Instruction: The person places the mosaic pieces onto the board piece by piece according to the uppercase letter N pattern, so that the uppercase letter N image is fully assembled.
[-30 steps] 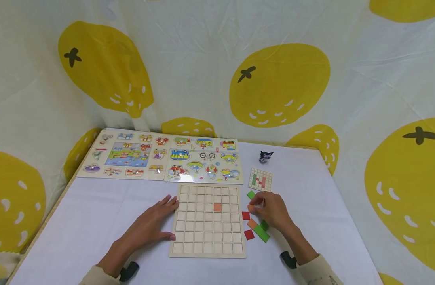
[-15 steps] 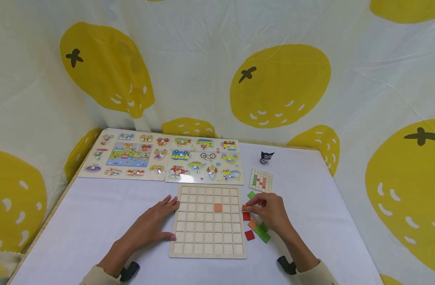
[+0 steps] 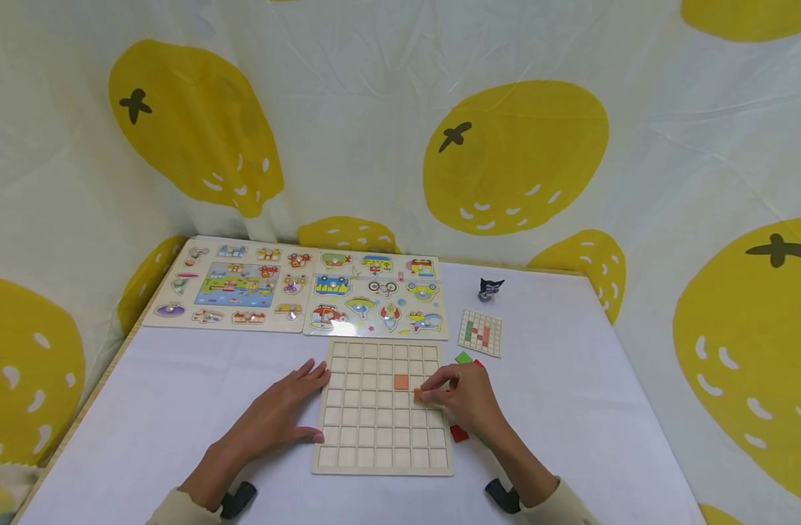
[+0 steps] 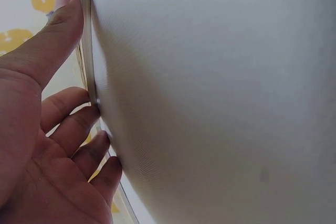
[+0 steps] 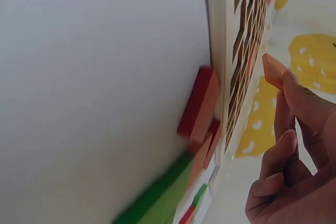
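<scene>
Tile (image 3: 418, 394), orange, square, flat: pinched at one side between the thumb and fingers of your right hand (image 3: 467, 397), above the right part of the grid board (image 3: 382, 471); the right wrist view shows it raised clear of the cells and tilted. Handling, by judgement: probably painted wood, so light, stiff and hard to break; smooth faces may slip or swivel under too slack a pinch. Recommended hold: two opposite edges, fingertips high, underside left free. Companion piece: second orange tile (image 3: 401, 382), seated in a cell left of yours and slightly farther from you. Board: pale, thin, apparently rigid; your left hand (image 3: 275, 408) grasps nothing, its extended fingers and thumb resting against the left edge. Loose stock, right of the board: red tile (image 3: 460, 434), green tile (image 3: 463, 357).
</scene>
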The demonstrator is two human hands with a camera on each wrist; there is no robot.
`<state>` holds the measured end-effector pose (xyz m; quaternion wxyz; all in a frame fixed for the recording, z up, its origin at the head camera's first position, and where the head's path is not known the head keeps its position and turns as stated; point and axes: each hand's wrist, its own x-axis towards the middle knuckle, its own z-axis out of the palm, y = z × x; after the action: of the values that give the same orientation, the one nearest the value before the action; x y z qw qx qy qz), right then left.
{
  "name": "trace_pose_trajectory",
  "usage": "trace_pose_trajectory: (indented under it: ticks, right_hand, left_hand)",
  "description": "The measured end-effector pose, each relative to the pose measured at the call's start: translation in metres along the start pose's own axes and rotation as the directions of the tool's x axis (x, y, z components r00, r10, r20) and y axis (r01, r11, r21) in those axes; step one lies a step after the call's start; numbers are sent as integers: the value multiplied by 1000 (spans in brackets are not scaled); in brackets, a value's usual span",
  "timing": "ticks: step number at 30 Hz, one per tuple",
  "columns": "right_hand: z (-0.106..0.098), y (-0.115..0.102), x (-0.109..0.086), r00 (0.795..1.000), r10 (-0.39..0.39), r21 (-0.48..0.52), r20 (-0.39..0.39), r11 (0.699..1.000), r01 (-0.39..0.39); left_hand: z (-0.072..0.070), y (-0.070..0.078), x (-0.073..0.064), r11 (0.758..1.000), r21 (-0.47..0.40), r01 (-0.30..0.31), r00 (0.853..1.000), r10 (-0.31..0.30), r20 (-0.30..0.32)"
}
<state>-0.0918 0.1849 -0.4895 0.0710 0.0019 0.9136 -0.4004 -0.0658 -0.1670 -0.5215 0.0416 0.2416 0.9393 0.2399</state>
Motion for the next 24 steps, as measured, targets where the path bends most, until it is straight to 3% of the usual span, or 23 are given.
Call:
trace_pose_trajectory:
  ticks: [5, 15, 24]
  right_hand:
    - [12, -8, 1, 1000, 17, -5, 23, 1000, -17]
    - [27, -16, 2, 999, -44, -39, 17, 998, 45]
    - [34, -17, 3, 998, -54, -131, 22, 990, 56]
  left_hand:
    - [-1, 0, 0, 1000, -5, 12, 1000, -12, 13]
    - [0, 0, 1, 1000, 3, 12, 1000, -12, 6]
    - [0, 0, 2, 999, -7, 32, 999, -32, 22]
